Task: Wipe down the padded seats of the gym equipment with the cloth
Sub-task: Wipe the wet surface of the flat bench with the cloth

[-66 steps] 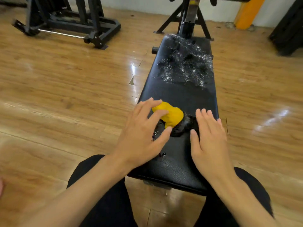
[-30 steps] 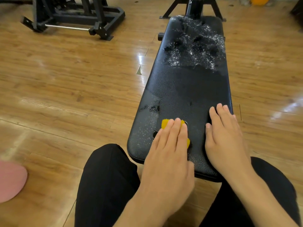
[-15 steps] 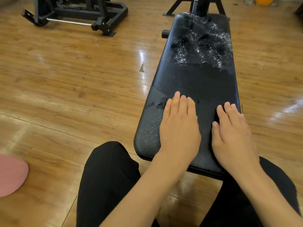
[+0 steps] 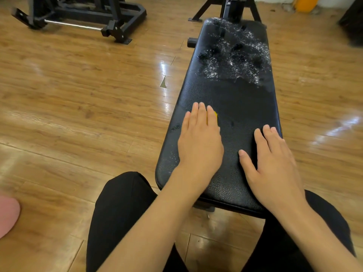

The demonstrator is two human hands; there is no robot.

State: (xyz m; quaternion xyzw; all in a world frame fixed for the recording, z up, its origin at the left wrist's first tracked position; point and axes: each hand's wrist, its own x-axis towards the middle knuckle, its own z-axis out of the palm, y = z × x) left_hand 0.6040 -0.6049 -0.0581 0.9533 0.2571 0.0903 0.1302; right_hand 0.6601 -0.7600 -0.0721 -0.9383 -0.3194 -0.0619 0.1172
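Padded seat (image 4: 235, 107): wiping under way, judged under half done. Equipment frame (image 4: 88, 16) on floor (image 4: 78, 95), well apart, no obstruction. Foam patch (image 4: 235, 55) covers far end; next stroke must reach it. Right hand (image 4: 275, 160) flat, relaxed, at right edge. Left hand (image 4: 198, 142) flat, pressing cloth (image 4: 216, 115) near left edge; yellow sliver shows.

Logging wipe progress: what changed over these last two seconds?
The left hand went from pinching the bunched yellow cloth to pressing it flat under straight fingers, sliding it forward along the bench pad. The right hand stayed flat on the pad's right side; the white spray at the far end is unwiped.
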